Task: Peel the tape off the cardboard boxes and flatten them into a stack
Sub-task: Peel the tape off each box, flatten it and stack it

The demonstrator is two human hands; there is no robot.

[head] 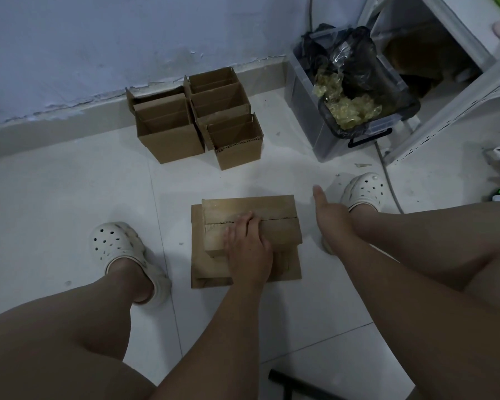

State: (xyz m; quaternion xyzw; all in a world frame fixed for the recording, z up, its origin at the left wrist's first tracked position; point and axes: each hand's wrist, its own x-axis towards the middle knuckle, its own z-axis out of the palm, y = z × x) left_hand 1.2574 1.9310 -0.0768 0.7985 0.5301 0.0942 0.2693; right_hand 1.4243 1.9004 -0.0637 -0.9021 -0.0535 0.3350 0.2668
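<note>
Left, against the wall: several open boxes awaiting flattening. Centre floor: small stack of flattened cardboard, pressed down under the spread left hand. Right hand empty, fingers straight. Far right: peeled tape wadded in a bin.

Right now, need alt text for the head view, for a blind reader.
A person's left hand presses flat on a stack of flattened brown cardboard boxes on the white tiled floor; the right hand hovers open beside it. Open brown cardboard boxes stand by the wall, next to a clear plastic bin of crumpled tape.
</note>
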